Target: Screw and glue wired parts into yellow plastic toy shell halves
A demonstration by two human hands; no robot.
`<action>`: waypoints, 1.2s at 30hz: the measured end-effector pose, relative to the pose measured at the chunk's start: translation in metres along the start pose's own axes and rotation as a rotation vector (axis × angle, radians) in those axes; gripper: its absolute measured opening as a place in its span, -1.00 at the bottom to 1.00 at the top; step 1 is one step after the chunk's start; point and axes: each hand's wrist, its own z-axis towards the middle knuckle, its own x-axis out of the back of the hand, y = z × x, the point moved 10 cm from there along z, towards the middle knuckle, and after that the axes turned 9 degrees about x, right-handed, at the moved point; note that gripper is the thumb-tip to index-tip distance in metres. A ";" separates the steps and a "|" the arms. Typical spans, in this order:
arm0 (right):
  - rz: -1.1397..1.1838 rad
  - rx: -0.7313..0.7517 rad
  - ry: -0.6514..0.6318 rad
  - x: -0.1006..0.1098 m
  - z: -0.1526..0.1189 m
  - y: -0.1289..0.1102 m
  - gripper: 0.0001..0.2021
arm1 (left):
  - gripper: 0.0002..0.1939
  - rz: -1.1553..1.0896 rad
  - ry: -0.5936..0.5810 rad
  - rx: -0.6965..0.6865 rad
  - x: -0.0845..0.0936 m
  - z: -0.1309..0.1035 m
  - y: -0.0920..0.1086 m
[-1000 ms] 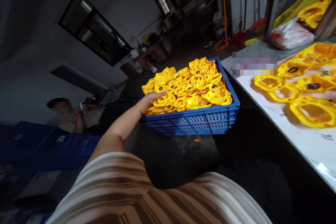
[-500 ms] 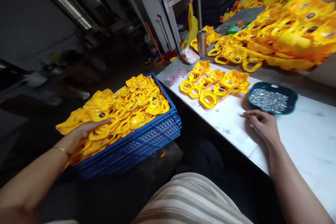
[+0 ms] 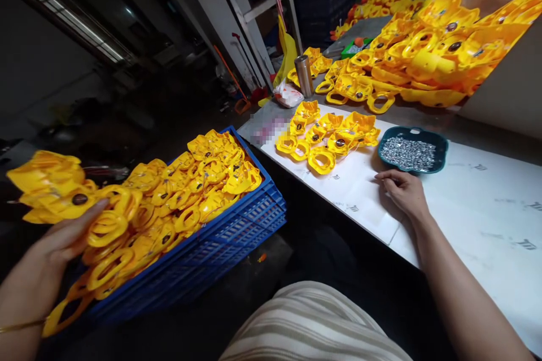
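Observation:
My left hand [image 3: 70, 237] is closed around yellow plastic toy shells [image 3: 51, 186] with ring-shaped ends, at the left end of a blue crate [image 3: 237, 225]. The shells it grips lie partly over others, so their number cannot be told. More yellow shells [image 3: 203, 175] with dark round inserts fill the crate above its rim. My right hand [image 3: 404, 192] rests on the white tabletop [image 3: 368, 220], index finger stretched out, the other fingers loosely bent, with nothing visible in it. Just beyond it stands a dark green tray [image 3: 440, 152] of small shiny metal pieces [image 3: 409, 153], probably screws.
Several yellow shells [image 3: 322, 161] lie on the table left of the tray. A big pile of shells [image 3: 423, 62] stands behind, with a steel flask [image 3: 304, 76] and a white plastic bag [image 3: 288, 94] to its left. The table's front edge runs diagonally between crate and hands.
My left hand has moved left from the crate's heap and now grips shells, lifting them at its left end. The view has shifted a little; my right hand stays by the tray.

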 end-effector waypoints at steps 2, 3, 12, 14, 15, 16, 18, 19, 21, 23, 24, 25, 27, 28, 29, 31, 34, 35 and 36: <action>0.007 -0.006 -0.004 -0.001 0.000 -0.001 -0.67 | -0.21 -0.105 -0.126 -0.120 -0.009 -0.006 0.030; 0.010 -0.007 -0.006 -0.002 0.001 -0.001 -0.67 | -0.25 -0.154 -0.171 -0.196 -0.016 -0.014 0.051; -0.011 0.055 0.052 -0.001 0.003 -0.006 -0.70 | -0.31 -0.050 -0.788 -0.726 -0.288 -0.190 0.254; -0.020 0.065 0.084 0.002 0.002 -0.007 -0.69 | -0.29 0.043 -0.857 -0.817 -0.348 -0.228 0.278; -0.025 0.068 0.097 0.003 0.002 -0.007 -0.70 | -0.29 0.093 -0.865 -0.866 -0.371 -0.242 0.288; -0.031 0.069 0.107 0.004 0.002 -0.007 -0.70 | -0.29 0.148 -0.869 -0.914 -0.392 -0.254 0.295; -0.041 0.071 0.116 0.005 0.002 -0.009 -0.70 | -0.33 0.230 -0.851 -0.996 -0.420 -0.270 0.306; -0.045 0.071 0.116 0.005 0.002 -0.009 -0.70 | -0.35 0.262 -0.829 -1.031 -0.428 -0.275 0.310; -0.049 0.073 0.111 0.005 0.002 -0.011 -0.71 | -0.38 0.316 -0.760 -1.093 -0.437 -0.281 0.316; -0.052 0.075 0.104 0.005 0.003 -0.013 -0.71 | -0.40 0.371 -0.666 -1.145 -0.436 -0.285 0.320; -0.054 0.077 0.100 0.005 0.003 -0.014 -0.71 | -0.40 0.401 -0.613 -1.164 -0.435 -0.286 0.321; -0.056 0.081 0.097 0.004 0.003 -0.015 -0.71 | -0.40 0.433 -0.558 -1.176 -0.432 -0.287 0.322; -0.059 0.094 0.088 0.004 0.004 -0.017 -0.73 | -0.40 0.502 -0.438 -1.175 -0.426 -0.286 0.322; -0.060 0.104 0.084 0.003 0.003 -0.019 -0.73 | -0.40 0.536 -0.378 -1.166 -0.424 -0.285 0.322; -0.062 0.115 0.081 0.003 0.002 -0.021 -0.74 | -0.38 0.566 -0.324 -1.155 -0.421 -0.284 0.323; -0.068 0.140 0.085 0.003 -0.001 -0.029 -0.75 | -0.35 0.611 -0.232 -1.140 -0.417 -0.283 0.323; -0.077 0.184 0.102 0.003 -0.001 -0.054 -0.74 | -0.35 0.666 -0.129 -1.157 -0.414 -0.283 0.325; -0.086 0.196 0.101 0.002 0.002 -0.066 -0.74 | -0.36 0.670 -0.107 -1.163 -0.413 -0.282 0.325; -0.098 0.204 0.097 0.000 0.008 -0.078 -0.73 | -0.36 0.653 -0.100 -1.165 -0.412 -0.281 0.326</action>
